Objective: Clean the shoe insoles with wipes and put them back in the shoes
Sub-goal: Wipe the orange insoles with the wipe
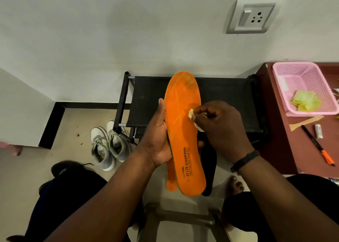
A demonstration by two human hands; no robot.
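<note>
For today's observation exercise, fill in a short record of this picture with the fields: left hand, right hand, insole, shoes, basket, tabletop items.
left hand: left hand grips the orange insole's edge, holding it up
right hand: right hand presses a small wipe on the insole
insole: orange insole, printed side up; a second orange one sits behind it
shoes: grey-and-white pair on the floor beside a black rack
basket: pink basket on the brown table, holding yellow-green wipes
tabletop items: pen, small white tube
</note>
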